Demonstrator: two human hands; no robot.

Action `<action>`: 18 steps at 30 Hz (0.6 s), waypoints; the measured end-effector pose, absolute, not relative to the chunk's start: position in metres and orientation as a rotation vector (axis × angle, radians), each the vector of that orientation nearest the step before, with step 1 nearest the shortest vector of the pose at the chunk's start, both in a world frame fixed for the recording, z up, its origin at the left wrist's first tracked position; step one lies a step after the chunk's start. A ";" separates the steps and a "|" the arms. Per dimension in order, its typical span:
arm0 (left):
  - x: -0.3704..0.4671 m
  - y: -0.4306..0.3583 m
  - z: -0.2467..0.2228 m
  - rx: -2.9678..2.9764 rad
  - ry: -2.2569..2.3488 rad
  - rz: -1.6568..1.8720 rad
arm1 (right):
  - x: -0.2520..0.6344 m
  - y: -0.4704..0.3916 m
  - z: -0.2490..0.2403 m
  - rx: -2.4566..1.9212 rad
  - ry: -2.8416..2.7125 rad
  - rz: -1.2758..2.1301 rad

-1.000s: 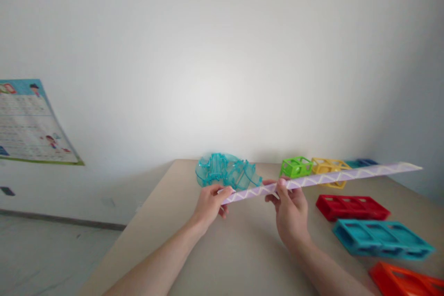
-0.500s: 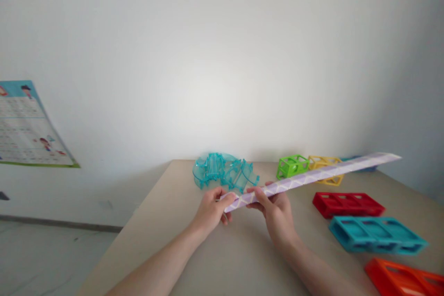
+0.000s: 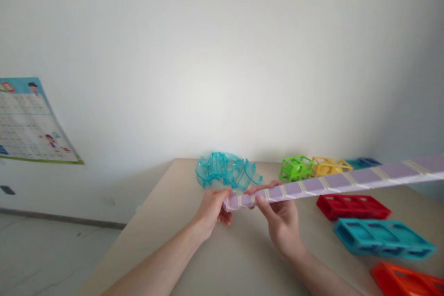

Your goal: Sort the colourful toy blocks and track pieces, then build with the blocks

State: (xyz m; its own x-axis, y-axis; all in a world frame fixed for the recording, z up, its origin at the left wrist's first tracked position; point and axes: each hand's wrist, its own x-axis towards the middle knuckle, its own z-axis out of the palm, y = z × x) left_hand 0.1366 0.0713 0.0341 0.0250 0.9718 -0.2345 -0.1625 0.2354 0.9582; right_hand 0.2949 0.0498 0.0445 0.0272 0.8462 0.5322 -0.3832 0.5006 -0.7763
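Note:
A long, flat-sided lilac stick with pale bands across it [image 3: 326,185] slants up to the right over the table, and its far end runs out of the frame. My left hand [image 3: 211,210] pinches its near end between thumb and fingers. A little further along, my right hand [image 3: 282,222] is closed round the stick from below, thumb on the near side. Just behind both hands lie clear turquoise plastic pieces [image 3: 215,169], apart from the fingers.
Green [image 3: 296,169] and yellow [image 3: 329,166] frame blocks stand by the wall. Red [image 3: 354,207], teal [image 3: 383,238] and orange [image 3: 405,282] open-frame blocks line the right side of the table [image 3: 152,222]. A poster [image 3: 31,125] hangs at left.
The stick has turned about its length, so its straight bands show instead of crossing lines. Its far end has come nearer and left the frame at right. Both hands keep hold.

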 end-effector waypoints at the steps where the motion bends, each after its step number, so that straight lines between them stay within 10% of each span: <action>1: 0.135 0.071 0.034 0.913 1.183 1.075 | 0.296 0.050 0.044 -0.481 -1.199 1.002; 18: 0.128 0.062 0.043 1.423 0.683 1.118 | 0.314 0.074 0.052 -0.526 -0.712 1.221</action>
